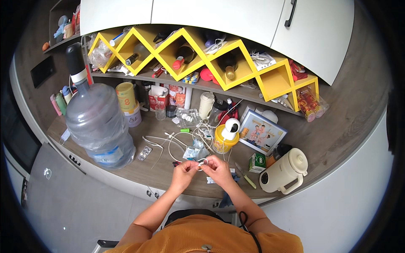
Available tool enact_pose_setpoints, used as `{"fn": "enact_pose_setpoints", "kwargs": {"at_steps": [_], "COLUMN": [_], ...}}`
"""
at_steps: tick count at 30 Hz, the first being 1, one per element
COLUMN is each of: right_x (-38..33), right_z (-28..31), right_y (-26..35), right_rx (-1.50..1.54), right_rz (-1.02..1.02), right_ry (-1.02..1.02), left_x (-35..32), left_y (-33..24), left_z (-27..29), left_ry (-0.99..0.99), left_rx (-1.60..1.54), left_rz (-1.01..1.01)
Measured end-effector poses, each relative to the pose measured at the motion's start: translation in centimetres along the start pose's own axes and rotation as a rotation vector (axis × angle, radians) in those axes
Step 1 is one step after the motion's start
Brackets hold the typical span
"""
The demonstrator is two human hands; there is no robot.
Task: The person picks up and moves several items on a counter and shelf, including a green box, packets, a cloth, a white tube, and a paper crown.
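Note:
Above the front edge of the wooden counter, my left hand (184, 174) and my right hand (217, 170) meet, fingers pinched around a small loop of white cable (203, 160). My fingertips hide part of the loop. Just beyond them lie small clear and blue plastic packets (195, 151). A tangle of white cables (204, 131) spreads farther back on the counter. To the right of my right hand is a knife (249, 181) with a pale green handle.
A large water bottle (99, 122) with a pump stands at left. At right are a cream electric kettle (283, 170), a green box (257, 162) and a framed photo (261, 132). A white camera (230, 128) rests on a yellow tub (223, 143). Yellow zigzag shelving (185, 31) holds bottles.

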State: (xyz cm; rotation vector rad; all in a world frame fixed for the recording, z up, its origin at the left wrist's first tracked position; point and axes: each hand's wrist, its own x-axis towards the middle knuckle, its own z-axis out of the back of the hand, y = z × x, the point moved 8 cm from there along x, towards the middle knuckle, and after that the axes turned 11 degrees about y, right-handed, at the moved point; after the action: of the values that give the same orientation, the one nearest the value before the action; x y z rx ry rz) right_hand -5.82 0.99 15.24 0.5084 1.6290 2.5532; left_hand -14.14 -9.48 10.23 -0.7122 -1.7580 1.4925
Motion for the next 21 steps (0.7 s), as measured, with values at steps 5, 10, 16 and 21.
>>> {"fn": "enact_pose_setpoints", "kwargs": {"at_steps": [5, 10, 16, 21], "right_x": [-0.4, -0.8, -1.5, -2.4], "right_z": [0.8, 2.4, 3.6, 4.7], "right_y": [1.9, -0.5, -1.6, -1.6], "right_rx": [-0.198, -0.032, 0.381, 0.458], "right_rz": [-0.052, -0.055, -0.152, -0.086], "right_ry": [-0.049, -0.132, -0.081, -0.101], "left_x": [-0.4, -0.2, 0.5, 2.7], "left_y": [-5.2, -7.8, -7.5, -4.8], "left_z": [-0.1, -1.6, -2.4, -3.4], "left_ry": [-0.13, -0.117, -0.141, 0.021], "left_rx": [0.515, 0.689, 0.378, 0.248], "left_rz": [-0.242, -0.409, -0.41, -0.272]}}
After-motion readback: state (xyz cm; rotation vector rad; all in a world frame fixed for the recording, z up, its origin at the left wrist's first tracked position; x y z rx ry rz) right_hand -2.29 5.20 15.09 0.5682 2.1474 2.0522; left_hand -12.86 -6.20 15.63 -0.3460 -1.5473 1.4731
